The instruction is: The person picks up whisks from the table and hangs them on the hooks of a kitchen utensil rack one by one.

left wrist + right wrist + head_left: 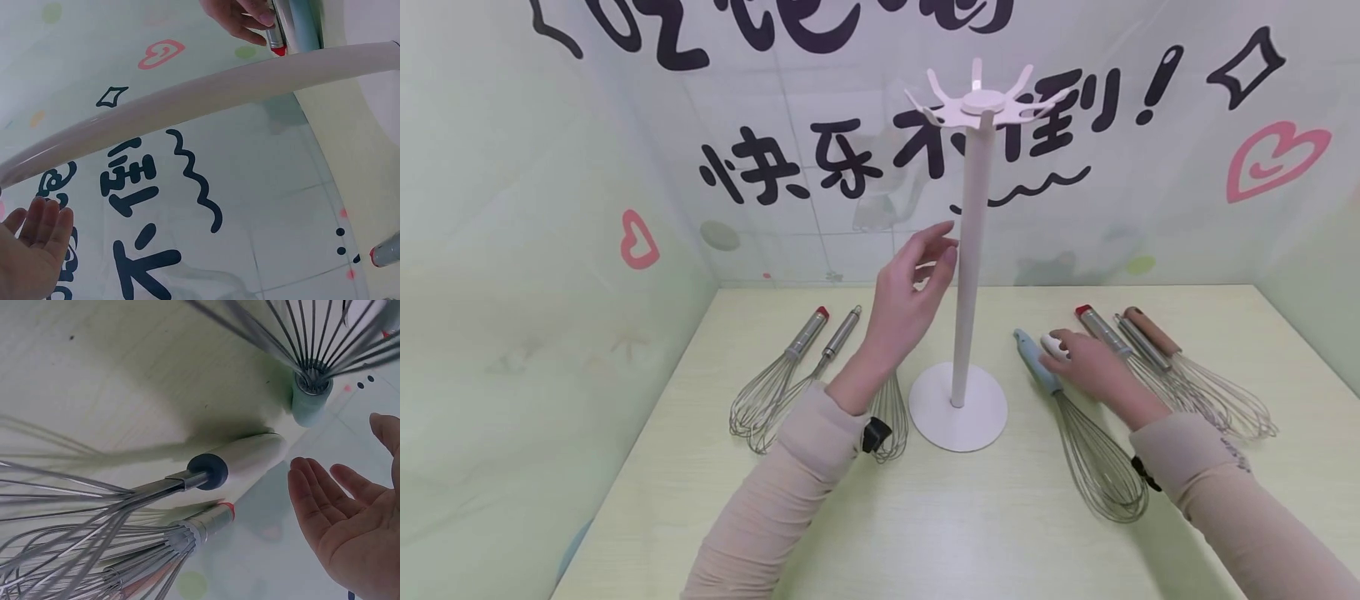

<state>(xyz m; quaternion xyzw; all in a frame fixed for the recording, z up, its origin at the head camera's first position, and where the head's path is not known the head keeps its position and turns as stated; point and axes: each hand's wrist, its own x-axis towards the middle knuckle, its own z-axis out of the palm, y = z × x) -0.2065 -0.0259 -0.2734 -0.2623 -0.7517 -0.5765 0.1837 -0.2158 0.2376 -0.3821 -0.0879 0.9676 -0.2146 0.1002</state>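
A white stand (pixel 973 250) with a ring of upturned hooks and a round base rises in the middle. My left hand (pixel 910 292) is raised just left of its pole, fingers loosely bent with nothing in them. Low over the table, my right hand (pixel 1086 362) hovers at a white-handled whisk (pixel 1056 346). In the right wrist view its relaxed fingers (pixel 319 500) stand apart from the white handle (pixel 250 459). Next to it lies a whisk with a light-blue handle (pixel 1037 362). My right hand and forearm hide part of the white-handled whisk.
Right of my right hand lie a red-tipped whisk (pixel 1097 329), a slim metal whisk (pixel 1142 342) and a brown-handled whisk (pixel 1153 331). On the left are a red-tipped whisk (pixel 807 333), a metal whisk (pixel 841 333) and one (pixel 891 421) partly behind my left arm.
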